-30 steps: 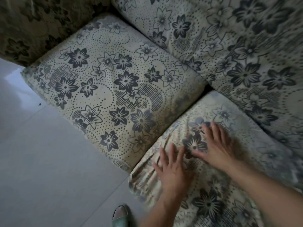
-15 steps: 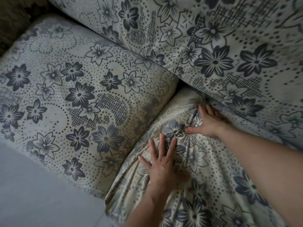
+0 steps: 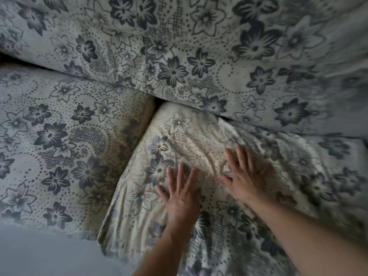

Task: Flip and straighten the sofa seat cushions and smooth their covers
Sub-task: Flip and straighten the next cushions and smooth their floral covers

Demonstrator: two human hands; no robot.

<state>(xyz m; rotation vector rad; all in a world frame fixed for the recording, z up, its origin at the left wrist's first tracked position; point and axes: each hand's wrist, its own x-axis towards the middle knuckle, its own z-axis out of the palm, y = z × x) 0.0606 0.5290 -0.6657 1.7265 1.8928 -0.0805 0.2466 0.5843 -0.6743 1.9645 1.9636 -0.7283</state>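
Both palms lie flat on the right-hand cream seat cushion with its dark-flower cotton cover — the left hand and right hand with fingers spread and straight, gripping nothing, judged to be pressing creases out. The cloth around them is rippled. The matching left seat cushion sits beside it, touching, under the flowered back cushion.

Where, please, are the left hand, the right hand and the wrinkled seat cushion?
left hand (image 3: 182, 193): head view, back of the hand.
right hand (image 3: 246, 174): head view, back of the hand.
wrinkled seat cushion (image 3: 191, 136): head view, creased top cover.
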